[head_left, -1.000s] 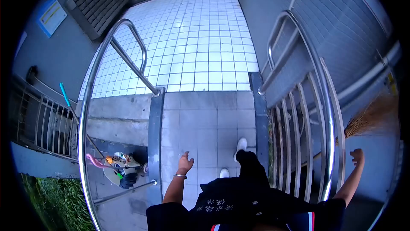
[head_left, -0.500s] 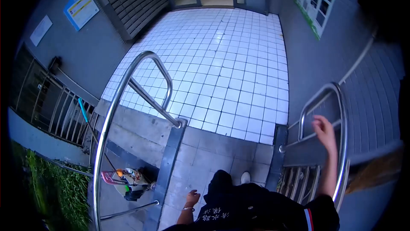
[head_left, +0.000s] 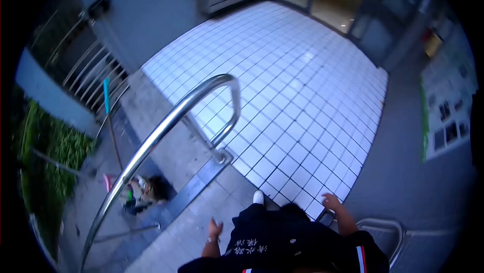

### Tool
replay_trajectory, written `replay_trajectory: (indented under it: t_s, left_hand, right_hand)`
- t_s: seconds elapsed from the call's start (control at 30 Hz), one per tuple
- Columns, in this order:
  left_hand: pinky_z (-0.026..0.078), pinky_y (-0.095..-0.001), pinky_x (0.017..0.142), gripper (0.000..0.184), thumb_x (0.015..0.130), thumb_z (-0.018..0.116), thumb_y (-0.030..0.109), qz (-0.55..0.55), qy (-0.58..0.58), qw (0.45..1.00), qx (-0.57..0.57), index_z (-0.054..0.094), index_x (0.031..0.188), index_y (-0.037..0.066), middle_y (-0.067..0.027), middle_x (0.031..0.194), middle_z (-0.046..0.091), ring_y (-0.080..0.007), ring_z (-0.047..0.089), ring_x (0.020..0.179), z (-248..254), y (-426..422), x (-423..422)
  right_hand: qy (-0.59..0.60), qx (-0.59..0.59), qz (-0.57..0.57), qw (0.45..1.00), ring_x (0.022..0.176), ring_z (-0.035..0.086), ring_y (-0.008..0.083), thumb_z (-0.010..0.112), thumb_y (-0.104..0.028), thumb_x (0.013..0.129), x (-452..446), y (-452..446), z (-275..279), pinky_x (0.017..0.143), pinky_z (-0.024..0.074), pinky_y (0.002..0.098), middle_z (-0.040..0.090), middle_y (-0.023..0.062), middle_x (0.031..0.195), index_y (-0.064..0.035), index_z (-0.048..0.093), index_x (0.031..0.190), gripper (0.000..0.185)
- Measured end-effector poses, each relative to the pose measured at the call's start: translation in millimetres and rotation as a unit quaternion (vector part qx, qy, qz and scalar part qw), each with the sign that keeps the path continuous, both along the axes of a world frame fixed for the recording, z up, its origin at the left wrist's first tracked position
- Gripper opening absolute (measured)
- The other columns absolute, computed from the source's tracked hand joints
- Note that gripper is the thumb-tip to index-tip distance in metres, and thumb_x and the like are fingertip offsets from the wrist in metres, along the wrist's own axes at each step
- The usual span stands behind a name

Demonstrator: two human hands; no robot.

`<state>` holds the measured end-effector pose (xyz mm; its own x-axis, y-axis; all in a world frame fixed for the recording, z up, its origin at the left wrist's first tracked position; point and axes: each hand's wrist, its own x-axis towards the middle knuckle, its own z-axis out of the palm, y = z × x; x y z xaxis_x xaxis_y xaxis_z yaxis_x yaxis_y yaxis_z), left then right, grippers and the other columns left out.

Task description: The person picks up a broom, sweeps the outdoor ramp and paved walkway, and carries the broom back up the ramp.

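My left hand (head_left: 215, 229), with a band at the wrist, hangs at my left side over the grey tiled steps. Its fingers are loosely apart and nothing is in them. The shiny metal handrail (head_left: 166, 124) curves up to the left of it, not touched. In front of my right side, my right hand (head_left: 331, 202) is held over the edge of the white tiled floor (head_left: 282, 96). Its fingers are relaxed, slightly bent and empty. A second metal handrail (head_left: 398, 232) lies behind and right of that arm.
Left of the steps stand a long-handled tool with a turquoise grip (head_left: 106, 96) and a blurred pile of items (head_left: 143, 192) by a pink handle. Glass doors (head_left: 335, 0) open at the far end. A notice board (head_left: 446, 109) hangs on the right wall. Plants (head_left: 55, 147) grow at left.
My view has turned to the right, and I have stepped up to the white tiles. My right hand has moved away from the right handrail. Both hands stay empty.
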<state>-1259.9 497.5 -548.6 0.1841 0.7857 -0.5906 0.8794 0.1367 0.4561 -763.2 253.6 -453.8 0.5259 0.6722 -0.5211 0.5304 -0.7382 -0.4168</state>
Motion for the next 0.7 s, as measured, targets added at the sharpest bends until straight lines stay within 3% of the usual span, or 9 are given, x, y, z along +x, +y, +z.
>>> replay_trajectory:
  t_s: [0.03,0.07,0.1,0.13,0.2,0.27,0.4,0.57,0.7]
  left_hand:
    - [0.037,-0.0360,0.088,0.070,0.072,0.061,0.029,0.102,-0.131,0.980,0.110,0.027,0.120,-0.010,-0.0264,0.114,0.043,-0.0329,0.043,0.107,8,30,19]
    - [0.036,-0.0341,0.088,0.063,0.077,0.057,0.024,0.167,-0.203,0.951,0.161,0.026,0.121,-0.009,-0.0245,0.114,0.043,-0.0303,0.044,0.107,59,68,51]
    - [0.037,-0.0321,0.086,0.059,0.080,0.053,0.024,0.212,-0.198,0.934,0.209,0.026,0.122,-0.006,-0.0229,0.114,0.043,-0.0275,0.045,0.104,55,108,58]
    - [0.036,-0.0308,0.085,0.055,0.082,0.050,0.024,0.283,-0.263,0.896,0.217,0.026,0.123,-0.003,-0.0220,0.115,0.041,-0.0252,0.045,0.102,115,141,84]
    - [0.036,-0.0313,0.083,0.053,0.084,0.046,0.028,0.364,-0.294,0.832,0.298,0.025,0.125,0.001,-0.0184,0.113,0.044,-0.0230,0.045,0.101,145,200,95]
    - [0.034,-0.0312,0.083,0.054,0.085,0.037,0.042,0.505,-0.440,0.673,0.314,0.026,0.124,0.007,-0.0096,0.115,0.044,-0.0200,0.045,0.101,206,235,125]
    - [0.034,-0.0337,0.086,0.055,0.081,0.037,0.054,0.577,-0.565,0.498,0.315,0.040,0.111,0.008,-0.0049,0.103,0.048,-0.0180,0.045,0.098,263,262,155]
    - [0.047,-0.0333,0.065,0.037,0.081,0.051,0.034,0.615,-0.511,0.505,0.324,0.043,0.099,0.003,-0.0107,0.090,0.052,-0.0210,0.054,0.077,263,280,161]
    - [0.047,-0.0390,0.069,0.038,0.079,0.050,0.029,0.713,-0.450,0.420,0.337,0.042,0.101,-0.001,-0.0132,0.087,0.053,-0.0257,0.054,0.080,254,289,154]
  right_hand:
    - [-0.026,-0.071,-0.033,0.997,0.080,0.056,0.0274,0.059,-0.020,0.067,7,-18,-12,0.068,0.0456,0.0358,0.058,0.0114,0.091,-0.0072,0.054,0.098,0.035]
    - [-0.005,-0.137,-0.025,0.990,0.086,0.055,0.0290,0.058,-0.021,0.066,15,-37,-12,0.070,0.0453,0.0370,0.057,0.0130,0.095,-0.0067,0.055,0.099,0.036]
    - [0.012,-0.170,-0.021,0.985,0.085,0.055,0.0292,0.058,-0.021,0.066,27,-44,-17,0.070,0.0452,0.0374,0.057,0.0132,0.094,-0.0065,0.055,0.098,0.035]
    - [0.030,-0.200,-0.020,0.979,0.085,0.055,0.0295,0.057,-0.021,0.067,38,-46,-17,0.070,0.0450,0.0377,0.057,0.0135,0.094,-0.0063,0.055,0.098,0.034]
    - [0.059,-0.235,-0.020,0.970,0.083,0.055,0.0301,0.056,-0.021,0.067,65,-40,-23,0.070,0.0448,0.0385,0.057,0.0140,0.093,-0.0059,0.055,0.097,0.033]
    - [0.079,-0.245,-0.019,0.966,0.082,0.055,0.0307,0.055,-0.021,0.068,99,-12,-36,0.070,0.0445,0.0392,0.057,0.0146,0.092,-0.0054,0.054,0.096,0.032]
    - [0.091,-0.235,0.038,0.967,0.080,0.055,0.0318,0.053,-0.022,0.069,199,92,-65,0.069,0.0440,0.0406,0.057,0.0157,0.090,-0.0046,0.054,0.094,0.030]
    - [0.007,-0.166,0.211,0.963,0.077,0.054,0.0333,0.051,-0.023,0.071,382,300,-78,0.068,0.0434,0.0424,0.057,0.0170,0.087,-0.0035,0.054,0.092,0.028]
    - [-0.195,-0.038,0.241,0.950,0.075,0.054,0.0344,0.048,-0.023,0.072,517,485,-35,0.068,0.0428,0.0438,0.056,0.0181,0.085,-0.0026,0.053,0.090,0.027]
